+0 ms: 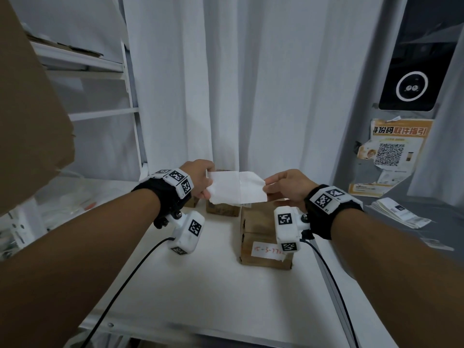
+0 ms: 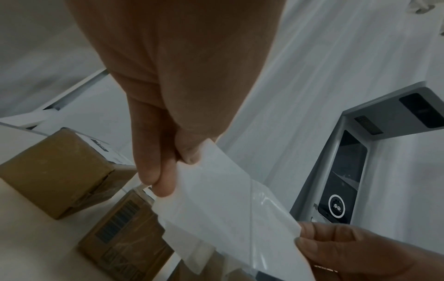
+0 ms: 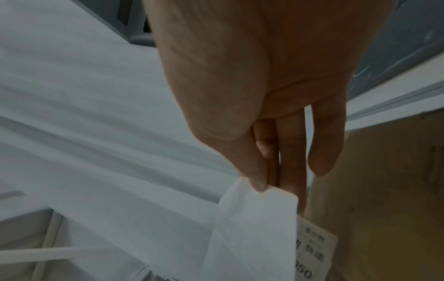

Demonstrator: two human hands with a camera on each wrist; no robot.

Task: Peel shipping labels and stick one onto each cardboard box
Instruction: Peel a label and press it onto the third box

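Overhead, label [image 1: 237, 187] long axis 9-to-3, left hand [image 1: 198, 178] and right hand [image 1: 288, 185] pinching its ends above boxes [image 1: 261, 237].

White curtain [image 1: 251, 84] behind white table [image 1: 200, 297].

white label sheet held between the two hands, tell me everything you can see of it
The white label sheet is thin, blank paper on the side facing the head camera, with a vertical crease or seam near its middle and a glossy patch beside it. It is stretched roughly level in the air above the cardboard boxes. The left hand pinches its left edge, the right hand its right edge. Printed text shows on a lower layer in the right wrist view.
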